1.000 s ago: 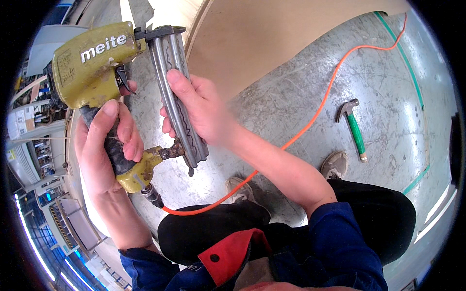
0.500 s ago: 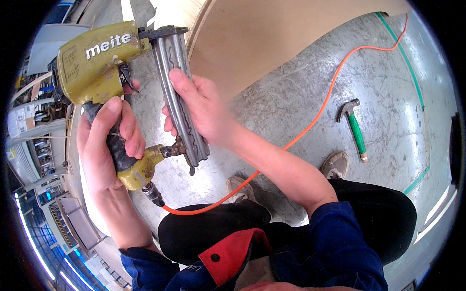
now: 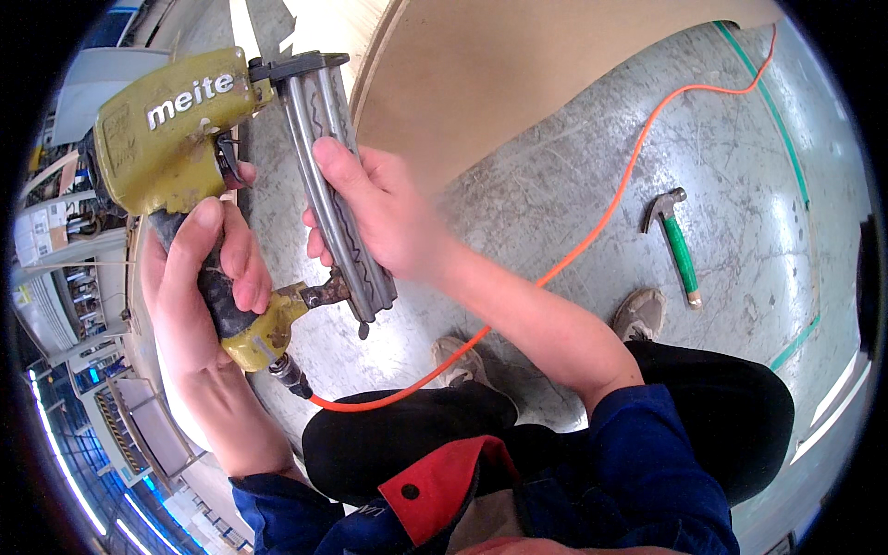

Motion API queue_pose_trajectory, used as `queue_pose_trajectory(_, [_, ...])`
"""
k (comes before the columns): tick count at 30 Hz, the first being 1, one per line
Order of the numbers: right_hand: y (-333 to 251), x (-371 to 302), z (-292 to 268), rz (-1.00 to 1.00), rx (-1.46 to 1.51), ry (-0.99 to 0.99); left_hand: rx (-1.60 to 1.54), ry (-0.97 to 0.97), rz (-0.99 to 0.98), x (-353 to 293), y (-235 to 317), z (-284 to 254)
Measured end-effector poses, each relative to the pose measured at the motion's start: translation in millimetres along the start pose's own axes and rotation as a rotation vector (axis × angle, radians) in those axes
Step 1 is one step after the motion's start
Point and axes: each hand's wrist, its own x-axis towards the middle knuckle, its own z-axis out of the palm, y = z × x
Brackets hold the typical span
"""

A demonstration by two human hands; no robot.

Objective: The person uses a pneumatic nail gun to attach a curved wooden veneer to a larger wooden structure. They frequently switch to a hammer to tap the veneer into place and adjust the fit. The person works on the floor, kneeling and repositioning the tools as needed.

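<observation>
A yellow-green pneumatic nail gun (image 3: 171, 139) is held up in front of me. My left hand (image 3: 199, 277) is wrapped around its dark grip, index finger near the trigger. My right hand (image 3: 384, 217) clasps the long grey metal nail magazine (image 3: 333, 185) from the right side, fingers curled over it. An orange air hose (image 3: 573, 250) runs from the fitting at the bottom of the grip, across the concrete floor, to the upper right.
A green-handled hammer (image 3: 677, 242) lies on the grey concrete floor (image 3: 740, 148) to the right. A large brown board (image 3: 499, 65) lies on the floor ahead. My crouched knees and shoes (image 3: 638, 314) are below. Green floor lines run at right; shelving at left.
The nail gun and both hands have shifted slightly to the right. The grips are unchanged.
</observation>
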Motion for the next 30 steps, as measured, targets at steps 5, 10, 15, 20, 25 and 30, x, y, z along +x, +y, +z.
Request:
queue_pose_trajectory(5, [10.7, 1.7, -4.3, 0.047, -0.018, -0.031, -0.037, 0.017, -0.019, -2.2, -4.1, -4.5])
queue_pose_trajectory(10, [16.7, 0.5, -1.9, 0.075, 0.028, 0.053, -0.046, 0.012, -0.069, 1.6, -10.2, -9.1])
queue_pose_trajectory(15, [17.7, 1.2, -5.8, 0.071, -0.002, 0.010, -0.057, 0.002, -0.057, 2.0, -11.4, -10.6])
queue_pose_trajectory(20, [16.7, 0.6, -5.0, 0.065, 0.026, 0.023, -0.040, -0.007, -0.070, 3.3, -11.6, -11.5])
queue_pose_trajectory(25, [17.0, 0.5, -3.6, 0.056, 0.010, 0.010, -0.023, 0.018, -0.051, -1.1, -12.7, -12.4])
queue_pose_trajectory(30, [22.6, -1.0, -3.3, 0.114, -0.034, 0.007, -0.056, 0.029, -0.058, -4.0, -20.0, -19.7])
